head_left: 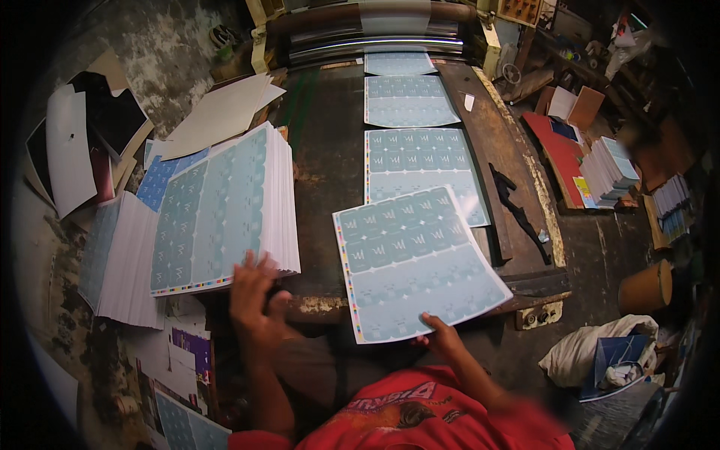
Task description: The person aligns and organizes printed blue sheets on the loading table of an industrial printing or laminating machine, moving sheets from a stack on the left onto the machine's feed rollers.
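Note:
My right hand (442, 336) pinches the lower edge of a printed sheet (420, 266), thumb on top and fingers beneath. This sheet is pale blue-green with rows of card-like panels and a colour strip down its left side. It tilts over the front edge of the machine's table and overlaps another printed sheet (420, 157) lying behind it. At the near right corner of a tall stack of matching sheets (214, 202), my left hand (256, 296) is open, thumb apart and fingers slightly blurred. Whether its fingertips touch the stack cannot be made out.
More printed sheets (410, 100) lie in line up to the machine's rollers (375, 46). A second paper stack (131, 259) stands at the left, with loose boards (217, 120) behind. To the right are a black strap (517, 214), paper piles (609, 172), a bin (646, 286) and a white sack (585, 352).

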Tool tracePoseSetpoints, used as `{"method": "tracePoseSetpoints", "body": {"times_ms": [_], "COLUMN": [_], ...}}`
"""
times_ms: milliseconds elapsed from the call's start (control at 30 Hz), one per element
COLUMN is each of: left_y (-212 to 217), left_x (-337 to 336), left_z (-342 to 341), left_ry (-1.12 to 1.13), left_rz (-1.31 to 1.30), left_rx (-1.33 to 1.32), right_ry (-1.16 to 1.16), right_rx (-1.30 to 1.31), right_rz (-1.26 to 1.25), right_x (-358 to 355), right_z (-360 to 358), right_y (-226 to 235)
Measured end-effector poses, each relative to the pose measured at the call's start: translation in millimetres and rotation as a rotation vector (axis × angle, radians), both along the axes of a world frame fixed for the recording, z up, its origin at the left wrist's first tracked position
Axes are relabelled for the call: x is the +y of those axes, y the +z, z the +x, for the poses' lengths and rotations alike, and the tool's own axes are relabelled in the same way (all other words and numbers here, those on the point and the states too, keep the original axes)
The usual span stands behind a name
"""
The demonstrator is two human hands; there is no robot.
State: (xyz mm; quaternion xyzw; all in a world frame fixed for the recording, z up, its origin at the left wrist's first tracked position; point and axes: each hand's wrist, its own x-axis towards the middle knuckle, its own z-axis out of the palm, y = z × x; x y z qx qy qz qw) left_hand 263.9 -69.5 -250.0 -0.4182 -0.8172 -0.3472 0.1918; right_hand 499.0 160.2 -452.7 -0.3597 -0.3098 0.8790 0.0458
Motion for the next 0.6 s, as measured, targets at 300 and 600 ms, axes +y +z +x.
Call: {"method": "tracePoseSetpoints", "body": {"times_ms": [300,600], "left_y": [-30.5,-22.4], "left_x": [-26.9,-31.9], "left_z": [-38.3,-40.4], "left_ry": [0.279,0.238], "left_rz": [-0.091,0.042], "left_rx": [0.06,-0.108], "right_ry": [0.049,-0.009], "right_rx": [-0.073,0.023], "right_rz": [-0.118,-0.114], "right_x": [-36.3,-16.8], "right_z": [52.3,23.9], "right_y": [19.6,14.7]}}
